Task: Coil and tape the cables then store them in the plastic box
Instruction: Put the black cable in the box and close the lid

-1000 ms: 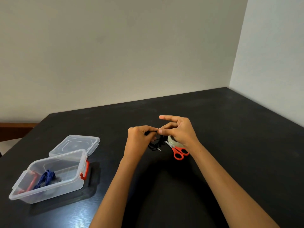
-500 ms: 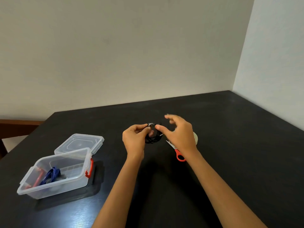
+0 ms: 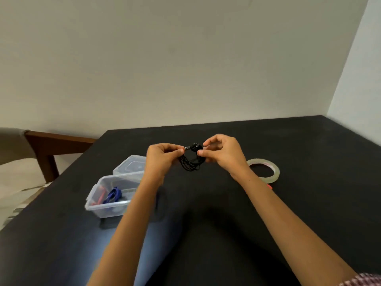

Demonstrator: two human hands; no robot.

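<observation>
A small coil of thin black cable [image 3: 192, 161] hangs in the air between both hands above the black table [image 3: 309, 203]. My left hand [image 3: 161, 158] pinches its left side. My right hand [image 3: 223, 154] pinches its right side with thumb and fingertips. To the left, partly behind my left forearm, an open clear plastic box [image 3: 97, 195] holds a blue cable bundle [image 3: 113, 195] and a red one [image 3: 100, 198]. A roll of clear tape [image 3: 265, 169] lies flat just right of my right wrist.
The box's clear lid [image 3: 130, 166] lies behind the box. An orange scissors handle [image 3: 270, 186] peeks out beside my right forearm. A wooden chair [image 3: 49, 149] stands past the table's left edge. Walls close the back and the right.
The view has shifted, so the box now appears closer to my left arm. Both hands have lifted the black coil and now pinch it from either side; the tape roll has come into sight.
</observation>
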